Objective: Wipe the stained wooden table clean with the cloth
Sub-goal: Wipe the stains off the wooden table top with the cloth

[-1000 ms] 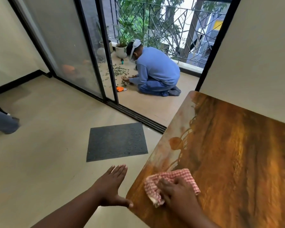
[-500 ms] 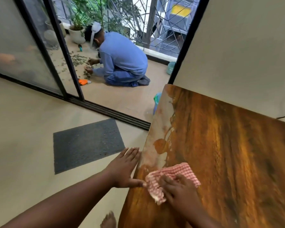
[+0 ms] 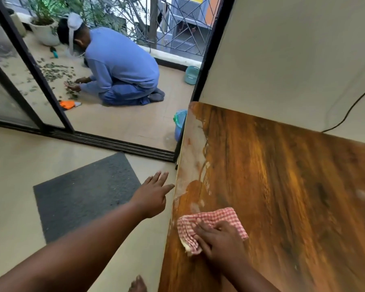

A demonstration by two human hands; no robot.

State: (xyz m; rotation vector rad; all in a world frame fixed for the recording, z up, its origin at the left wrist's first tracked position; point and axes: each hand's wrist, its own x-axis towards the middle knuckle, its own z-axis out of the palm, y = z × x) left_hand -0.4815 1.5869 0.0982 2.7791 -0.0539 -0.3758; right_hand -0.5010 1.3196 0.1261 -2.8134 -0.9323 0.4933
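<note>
1 table [image 3: 282, 186], 1 cloth [image 3: 211, 218], 2 hands [image 3: 152, 197] [image 3: 221, 241], 1 mat [image 3: 84, 192], 2 buckets [image 3: 191, 74] [image 3: 180, 123] (both bluish).

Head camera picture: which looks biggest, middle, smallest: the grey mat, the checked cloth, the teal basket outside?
1. Grey mat
2. Checked cloth
3. Teal basket, though it sits far from the camera, so it may really be bigger.

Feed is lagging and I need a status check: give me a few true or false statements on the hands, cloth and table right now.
1. The right hand presses the checked cloth on the wooden table. True.
2. The left hand holds a spray bottle. False: it holds nothing, fingers straight, beside the table edge.
3. A pale smeared stain remains along the table's left edge. True.
4. The cloth is plain blue. False: it is red-and-white checked.
</note>
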